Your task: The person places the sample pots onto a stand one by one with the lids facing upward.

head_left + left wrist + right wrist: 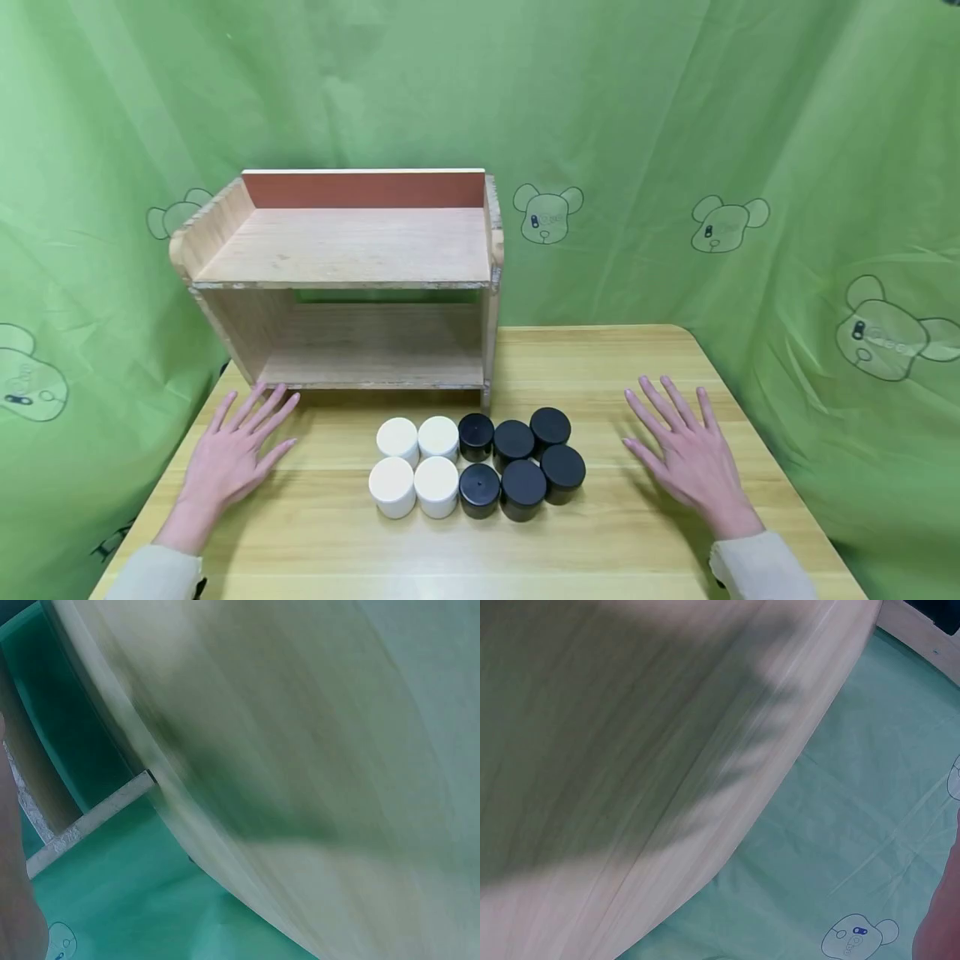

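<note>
In the head view my left hand (228, 460) is spread with straight fingers over the left side of the table, its fingertips overlapping the shelf's lower front edge. My right hand (692, 460), also spread and holding nothing, is over the right side. Between them stand several round lidded jars in two rows. White jars (392, 483) form the left part of the group, and black jars (523, 487) adjoin them on the right. The right hand is nearest the black ones. Only a strip of each hand shows in the wrist views.
A two-tier wooden shelf (345, 250) with a reddish back strip stands at the back left of the wooden table (600, 358). Green cloth (637, 108) printed with bear heads hangs behind and along both sides. In the right wrist view the table edge slants across the cloth.
</note>
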`<control>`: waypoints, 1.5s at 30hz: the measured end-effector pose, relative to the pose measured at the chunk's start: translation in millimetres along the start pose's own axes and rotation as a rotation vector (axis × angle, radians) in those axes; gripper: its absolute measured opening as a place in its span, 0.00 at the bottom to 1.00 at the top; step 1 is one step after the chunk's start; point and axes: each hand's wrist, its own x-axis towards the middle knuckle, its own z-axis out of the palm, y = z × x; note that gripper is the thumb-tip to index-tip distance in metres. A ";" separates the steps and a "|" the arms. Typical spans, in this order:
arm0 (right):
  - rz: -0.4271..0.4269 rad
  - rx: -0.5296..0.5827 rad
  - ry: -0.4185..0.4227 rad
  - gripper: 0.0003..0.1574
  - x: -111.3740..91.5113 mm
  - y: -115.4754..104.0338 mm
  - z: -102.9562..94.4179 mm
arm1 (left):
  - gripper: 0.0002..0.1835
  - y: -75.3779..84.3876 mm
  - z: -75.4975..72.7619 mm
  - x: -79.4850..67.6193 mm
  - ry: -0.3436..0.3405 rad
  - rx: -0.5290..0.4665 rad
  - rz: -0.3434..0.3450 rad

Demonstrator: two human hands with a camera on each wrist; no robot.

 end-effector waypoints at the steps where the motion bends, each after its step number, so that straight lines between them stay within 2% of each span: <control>1: 0.001 0.001 0.000 0.44 0.0 -0.4 0.1 | 0.38 0.4 -0.1 0.0 -0.001 -0.001 0.000; 8: -0.003 0.017 -0.007 0.45 3.7 -4.6 -0.7 | 0.38 3.6 -9.7 7.1 0.008 -0.002 -0.017; 11: -0.007 0.021 -0.002 0.46 7.3 -7.4 -1.3 | 0.36 4.7 -17.6 14.1 0.045 0.009 -0.022; 17: -0.014 0.037 0.009 0.46 15.8 -14.8 -2.8 | 0.41 6.2 -32.5 27.5 0.140 0.008 -0.011; 20: -0.019 0.043 0.010 0.46 23.3 -20.0 -4.4 | 0.40 6.6 -37.5 31.2 0.171 -0.012 -0.011; 24: -0.035 0.063 0.032 0.46 44.6 -28.1 -10.4 | 0.37 9.6 -41.3 33.3 0.170 -0.051 -0.028; 29: -0.061 0.109 0.079 0.46 91.2 -40.9 -32.9 | 0.39 24.4 -39.2 34.7 0.135 -0.174 -0.065; 37: -0.117 0.171 0.190 0.48 173.5 -64.9 -75.8 | 0.39 60.9 -35.7 37.4 0.069 -0.440 -0.128; 42: -0.144 0.243 0.222 0.49 210.6 -77.5 -94.3 | 0.37 80.8 -33.1 34.0 0.014 -0.667 -0.202; 45: -0.149 0.296 0.217 0.49 228.5 -83.0 -100.7 | 0.36 90.8 -29.1 30.3 -0.020 -0.864 -0.243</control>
